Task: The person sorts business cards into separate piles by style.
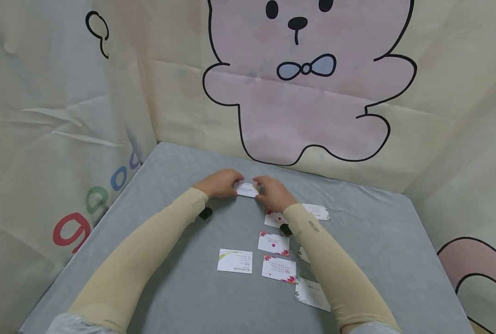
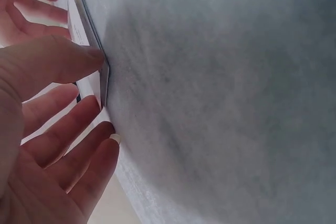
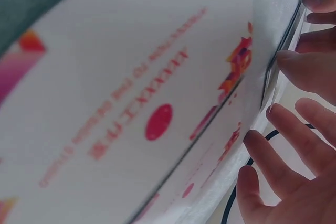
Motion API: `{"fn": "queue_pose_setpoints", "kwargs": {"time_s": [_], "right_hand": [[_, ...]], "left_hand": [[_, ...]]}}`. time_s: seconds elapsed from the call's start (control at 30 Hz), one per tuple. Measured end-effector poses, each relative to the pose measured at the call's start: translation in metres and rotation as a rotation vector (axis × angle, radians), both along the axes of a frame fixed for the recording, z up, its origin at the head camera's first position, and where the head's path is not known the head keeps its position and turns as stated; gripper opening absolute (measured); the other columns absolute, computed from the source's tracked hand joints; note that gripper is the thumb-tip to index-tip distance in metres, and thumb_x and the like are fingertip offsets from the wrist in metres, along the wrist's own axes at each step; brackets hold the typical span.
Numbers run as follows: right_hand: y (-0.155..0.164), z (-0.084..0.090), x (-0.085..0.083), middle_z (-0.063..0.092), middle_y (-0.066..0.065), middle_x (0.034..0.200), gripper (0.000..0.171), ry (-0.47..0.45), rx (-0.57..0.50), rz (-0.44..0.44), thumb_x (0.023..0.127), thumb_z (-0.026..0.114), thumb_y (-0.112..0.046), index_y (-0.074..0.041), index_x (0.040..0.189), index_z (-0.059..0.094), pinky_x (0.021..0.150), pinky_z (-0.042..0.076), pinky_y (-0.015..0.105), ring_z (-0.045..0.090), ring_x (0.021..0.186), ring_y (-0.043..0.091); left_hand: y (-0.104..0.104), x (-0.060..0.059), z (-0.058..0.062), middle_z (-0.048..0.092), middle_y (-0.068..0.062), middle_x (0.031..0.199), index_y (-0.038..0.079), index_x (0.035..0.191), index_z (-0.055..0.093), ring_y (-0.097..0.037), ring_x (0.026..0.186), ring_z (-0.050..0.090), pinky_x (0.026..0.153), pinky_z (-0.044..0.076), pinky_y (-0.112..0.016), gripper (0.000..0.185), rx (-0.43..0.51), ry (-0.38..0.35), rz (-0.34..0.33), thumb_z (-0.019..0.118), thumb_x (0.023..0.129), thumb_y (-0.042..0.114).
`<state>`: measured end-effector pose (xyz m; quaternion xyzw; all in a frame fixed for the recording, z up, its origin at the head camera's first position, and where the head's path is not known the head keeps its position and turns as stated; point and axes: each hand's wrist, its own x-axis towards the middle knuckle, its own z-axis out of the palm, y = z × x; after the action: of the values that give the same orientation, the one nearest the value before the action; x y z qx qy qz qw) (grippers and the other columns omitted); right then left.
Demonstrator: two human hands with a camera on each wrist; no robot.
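Several business cards [image 1: 278, 269] lie scattered on the grey table [image 1: 181, 297] in the lower centre of the frame, beside the right forearm. Farther back, at mid-frame, the left hand [image 1: 220, 183] and right hand [image 1: 274, 193] meet, each pinching one end of a single white card [image 1: 247, 189] held just above the tabletop. Behind them hangs a bear-print backdrop [image 1: 306, 83].

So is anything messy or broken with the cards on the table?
Nothing looks broken or spilled. The loose cards lie scattered at slightly different angles on the grey table, some overlapping under the right arm. Both hands hold one card between them.
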<state>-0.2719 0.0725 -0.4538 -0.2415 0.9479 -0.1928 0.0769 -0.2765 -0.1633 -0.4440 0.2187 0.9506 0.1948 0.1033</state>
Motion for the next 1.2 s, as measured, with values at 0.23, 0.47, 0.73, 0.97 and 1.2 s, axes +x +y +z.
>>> {"fn": "queue_pose_setpoints", "kwargs": {"time_s": [0.23,0.47,0.73,0.97,1.2], "right_hand": [[0.003,-0.003,0.0,0.059,0.01,0.158,0.06,0.0,0.007,-0.002,0.101,0.077,-0.022,-0.014,0.157,0.056,0.127,0.04,0.052,0.053,0.151,0.031],[0.001,-0.005,0.0,0.059,0.01,0.159,0.061,-0.022,0.017,-0.036,0.099,0.079,-0.023,-0.014,0.156,0.058,0.127,0.04,0.053,0.052,0.152,0.031],[0.002,-0.004,-0.004,0.062,0.01,0.152,0.058,-0.02,0.033,-0.033,0.1,0.079,-0.026,-0.017,0.154,0.059,0.122,0.043,0.062,0.055,0.146,0.031],[0.003,-0.006,-0.004,0.062,0.01,0.15,0.056,-0.033,0.037,-0.038,0.101,0.078,-0.027,-0.018,0.154,0.06,0.119,0.043,0.067,0.055,0.145,0.031],[0.007,-0.003,0.01,0.056,0.009,0.16,0.061,-0.003,0.02,-0.014,0.101,0.077,-0.032,-0.019,0.157,0.056,0.121,0.037,0.07,0.048,0.153,0.032]], "left_hand": [[0.004,0.001,-0.002,0.067,-0.013,0.148,0.004,0.148,0.064,-0.029,0.139,0.062,0.121,0.047,-0.046,0.054,-0.033,0.034,-0.009,0.078,0.097,0.014],[0.006,0.003,-0.001,0.067,-0.014,0.146,0.005,0.147,0.065,-0.028,0.136,0.063,0.119,0.049,-0.046,0.052,-0.063,0.045,-0.018,0.076,0.098,0.014],[0.007,0.005,0.001,0.066,-0.013,0.144,0.007,0.148,0.065,-0.025,0.125,0.064,0.112,0.053,-0.045,0.053,-0.092,0.042,-0.001,0.076,0.097,0.016],[0.008,0.007,-0.002,0.064,-0.013,0.147,0.007,0.15,0.063,-0.026,0.128,0.062,0.115,0.051,-0.045,0.056,-0.078,0.032,0.02,0.077,0.096,0.017],[0.003,0.026,0.0,0.058,-0.015,0.154,0.006,0.154,0.057,-0.029,0.137,0.06,0.119,0.05,-0.046,0.065,-0.049,0.055,0.024,0.079,0.095,0.02]]}}
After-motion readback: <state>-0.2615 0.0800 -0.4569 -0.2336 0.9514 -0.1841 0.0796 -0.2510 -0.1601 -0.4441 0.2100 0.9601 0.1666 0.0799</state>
